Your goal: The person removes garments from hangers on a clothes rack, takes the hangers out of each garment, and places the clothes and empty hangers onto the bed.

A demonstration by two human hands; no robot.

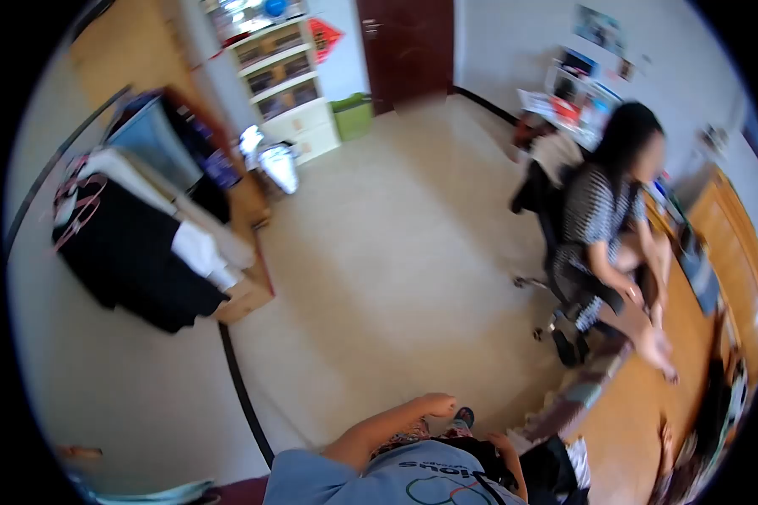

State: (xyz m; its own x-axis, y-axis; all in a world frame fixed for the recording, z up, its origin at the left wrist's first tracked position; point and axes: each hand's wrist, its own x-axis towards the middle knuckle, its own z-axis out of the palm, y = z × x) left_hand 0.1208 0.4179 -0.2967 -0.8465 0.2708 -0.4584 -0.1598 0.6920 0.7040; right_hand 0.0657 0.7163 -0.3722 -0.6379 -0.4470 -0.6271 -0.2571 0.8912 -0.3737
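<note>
My left hand (438, 405) is in front of my body at the bottom centre, with its fingers curled in and nothing visible in it. The forearm crosses above my blue shirt (413, 471). Lower right of it, my right hand (499, 440) hangs beside the shirt, near dark clothing (547, 471); its fingers are too small and blurred to make out. Between the two hands, a dark shoe (464, 415) shows on the floor.
A person (602, 210) sits on a wheeled chair (547, 206) at the right, bare feet on the wooden bed edge (640, 412). Clothes (135, 244) hang at the left. Drawers (282, 80), a green bin (352, 116) and a dark door (408, 50) stand across the floor (379, 227).
</note>
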